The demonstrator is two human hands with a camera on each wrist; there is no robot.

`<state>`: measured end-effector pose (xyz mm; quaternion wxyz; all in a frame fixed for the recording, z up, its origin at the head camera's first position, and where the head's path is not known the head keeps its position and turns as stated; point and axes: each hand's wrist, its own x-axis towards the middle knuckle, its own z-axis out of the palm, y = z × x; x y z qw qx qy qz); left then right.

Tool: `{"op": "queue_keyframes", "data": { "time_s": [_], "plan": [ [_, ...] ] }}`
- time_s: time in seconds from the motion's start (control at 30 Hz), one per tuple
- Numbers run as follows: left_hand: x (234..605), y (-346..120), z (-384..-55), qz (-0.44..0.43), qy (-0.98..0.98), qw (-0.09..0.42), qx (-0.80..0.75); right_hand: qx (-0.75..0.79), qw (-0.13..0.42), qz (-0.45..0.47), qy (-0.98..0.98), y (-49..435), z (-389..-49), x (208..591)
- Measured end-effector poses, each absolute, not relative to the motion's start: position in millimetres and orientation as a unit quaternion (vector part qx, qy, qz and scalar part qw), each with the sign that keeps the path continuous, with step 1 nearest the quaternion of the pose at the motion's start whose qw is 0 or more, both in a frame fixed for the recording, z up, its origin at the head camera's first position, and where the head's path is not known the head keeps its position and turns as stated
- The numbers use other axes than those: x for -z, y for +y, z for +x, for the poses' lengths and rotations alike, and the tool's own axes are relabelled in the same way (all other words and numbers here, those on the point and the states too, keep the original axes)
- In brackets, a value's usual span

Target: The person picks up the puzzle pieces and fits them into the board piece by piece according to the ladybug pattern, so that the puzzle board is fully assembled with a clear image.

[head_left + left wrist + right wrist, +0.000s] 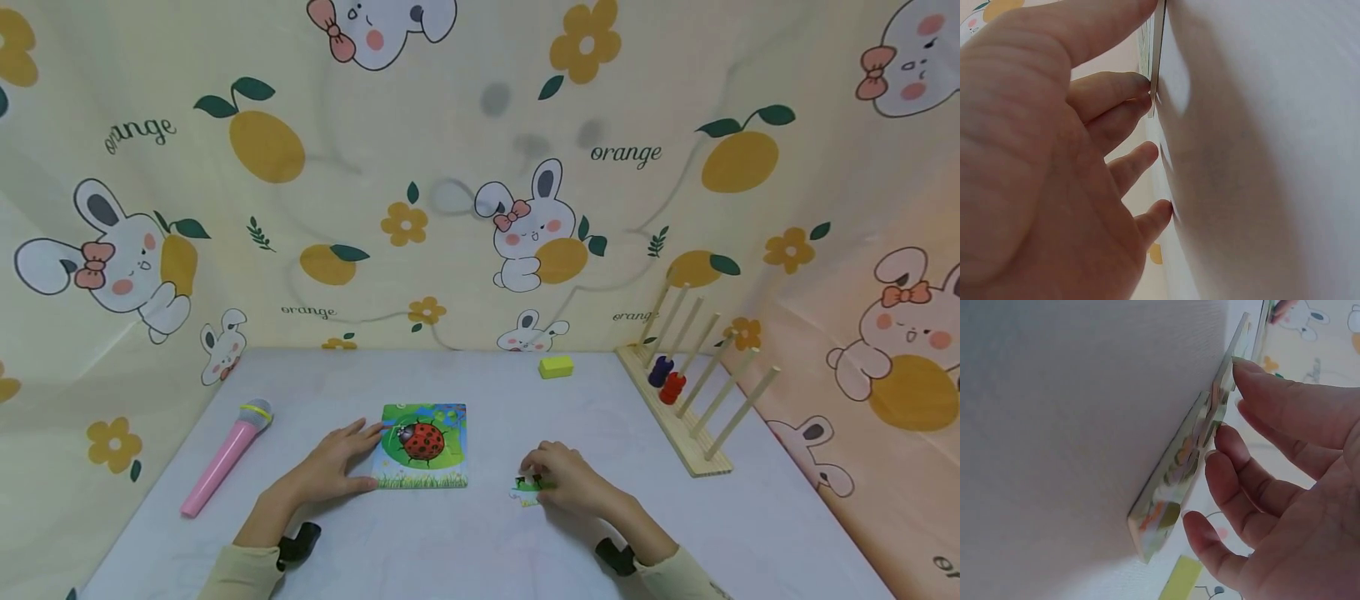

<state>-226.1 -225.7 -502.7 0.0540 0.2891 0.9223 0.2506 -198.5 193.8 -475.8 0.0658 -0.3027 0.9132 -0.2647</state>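
Note:
A square ladybug picture board (453,446) lies flat in the middle of the table. My left hand (333,462) rests at its left side, with the thumb and fingertips touching the board's edge (1155,59); the fingers are fairly straight. Right of the board, my right hand (566,479) has curled fingers over small printed puzzle pieces (527,493). In the right wrist view, the thumb and fingertips pinch a puzzle piece (1239,353), and another puzzle piece (1163,494) lies against it. The hand hides part of these pieces from the head view.
A pink toy microphone (228,458) lies at the left. Toward the back sits a yellow block (556,367). On the right stands a wooden peg rack (690,437) with upright sticks, carrying blue beads (661,372) and red beads (672,387). A printed cloth hangs behind.

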Motion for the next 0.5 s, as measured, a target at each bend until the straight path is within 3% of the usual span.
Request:
{"op": "queue_keyframes", "data": {
  "time_s": [0.5],
  "plan": [
    [503.6,-226.7,-226.9,0.292,0.92,0.054,-0.256,0.248,0.063,-0.294,0.921,194.7,-198.2,474.4]
  ]
}}
